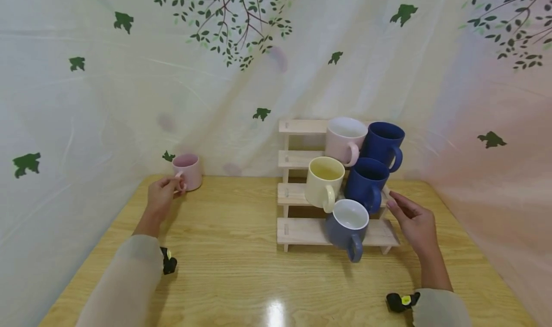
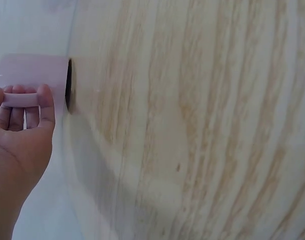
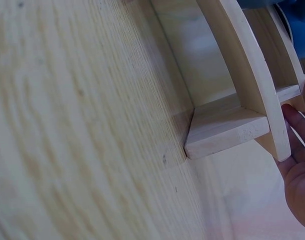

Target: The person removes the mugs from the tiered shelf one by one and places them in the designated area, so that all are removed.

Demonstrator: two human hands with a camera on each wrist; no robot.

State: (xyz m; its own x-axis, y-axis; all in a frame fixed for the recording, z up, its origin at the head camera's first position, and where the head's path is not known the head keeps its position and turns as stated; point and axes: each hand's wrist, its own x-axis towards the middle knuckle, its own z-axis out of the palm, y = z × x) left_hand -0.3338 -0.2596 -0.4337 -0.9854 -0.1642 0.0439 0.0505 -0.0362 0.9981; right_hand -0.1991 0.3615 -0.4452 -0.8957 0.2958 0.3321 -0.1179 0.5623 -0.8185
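From my remote seat I saw the left hand [image 1: 161, 198] pinching the pink mug [image 1: 193, 173], perhaps raised slightly, by its handle [image 2: 20, 100] near the wood-grained table's [image 1: 233, 279] back-left corner. The right hand's [image 1: 416, 225] fingers gripped the wooden rack's [image 1: 302, 231] end. Leaf-printed sheeting [image 1: 215, 106] hung behind.

No readable text or labels anywhere.

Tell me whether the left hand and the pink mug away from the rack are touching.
Touching. The left wrist view shows the left hand gripping the pink mug by its handle, some fingers passing behind it.
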